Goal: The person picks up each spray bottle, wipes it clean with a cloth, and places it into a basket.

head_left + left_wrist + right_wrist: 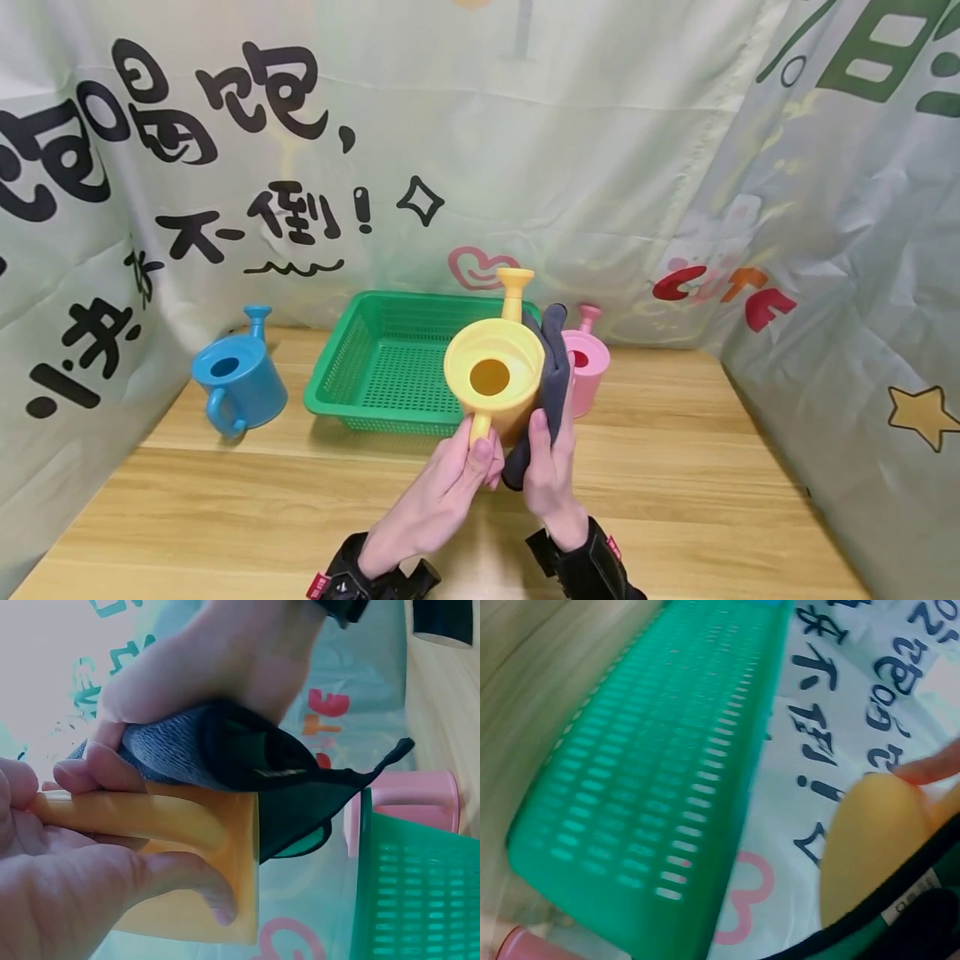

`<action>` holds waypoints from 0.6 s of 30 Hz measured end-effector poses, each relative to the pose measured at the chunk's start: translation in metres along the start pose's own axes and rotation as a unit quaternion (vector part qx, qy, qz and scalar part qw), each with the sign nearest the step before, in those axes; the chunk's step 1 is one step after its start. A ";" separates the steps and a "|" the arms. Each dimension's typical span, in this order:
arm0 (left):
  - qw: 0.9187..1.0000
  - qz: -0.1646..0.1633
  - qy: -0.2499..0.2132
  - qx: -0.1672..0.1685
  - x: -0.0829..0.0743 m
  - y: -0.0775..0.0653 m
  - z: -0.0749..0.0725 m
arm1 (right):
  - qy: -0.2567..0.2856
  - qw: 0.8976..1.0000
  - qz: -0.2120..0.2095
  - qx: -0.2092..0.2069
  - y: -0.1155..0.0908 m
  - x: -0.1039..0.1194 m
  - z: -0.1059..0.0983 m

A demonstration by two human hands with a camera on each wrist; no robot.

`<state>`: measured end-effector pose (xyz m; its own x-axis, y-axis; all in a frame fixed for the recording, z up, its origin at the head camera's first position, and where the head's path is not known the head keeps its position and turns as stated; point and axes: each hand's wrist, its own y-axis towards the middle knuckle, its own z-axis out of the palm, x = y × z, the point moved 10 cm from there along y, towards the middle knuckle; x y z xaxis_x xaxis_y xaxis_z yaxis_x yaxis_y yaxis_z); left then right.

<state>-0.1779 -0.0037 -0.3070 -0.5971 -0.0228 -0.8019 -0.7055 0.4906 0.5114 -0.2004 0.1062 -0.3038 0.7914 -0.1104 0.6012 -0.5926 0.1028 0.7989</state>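
Observation:
A yellow watering can [517, 392] is held up over the table, its spout pointing away. My left hand [457, 471] grips its handle, with the thumb laid along the can's wall in the left wrist view. Against the can's right side my right hand [553, 467] presses a dark grey cloth [555, 367], fingers straight behind it. In the left wrist view the cloth [225, 746] shows a fuzzy face, a black edge and a green underside. Behind the right hand stands a pink watering can [591, 358], partly hidden.
A green perforated basket [337, 400] sits at the back of the wooden table [675, 467], behind the yellow can. To its left stands a blue watering can [251, 379]. Printed fabric walls [600, 167] enclose the table at the back and both sides.

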 end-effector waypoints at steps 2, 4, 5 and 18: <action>1.000 -0.005 0.000 0.000 0.000 0.000 0.000 | 0.007 1.000 0.029 0.007 0.002 0.000 0.000; 1.000 -0.007 0.000 0.002 0.000 0.000 0.000 | 0.006 0.999 0.047 0.012 0.003 0.001 -0.001; 1.000 -0.009 0.000 0.005 0.000 0.001 0.000 | 0.008 0.999 0.050 0.014 0.004 0.003 -0.001; 0.999 0.039 -0.017 0.018 -0.007 0.000 0.003 | -0.057 0.993 -0.100 -0.023 0.005 0.030 -0.004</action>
<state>-0.1724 -0.0007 -0.3018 -0.6356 0.0463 -0.7706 -0.6430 0.5206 0.5617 -0.1784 0.1072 -0.2818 0.8689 -0.2432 0.4311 -0.4161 0.1126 0.9023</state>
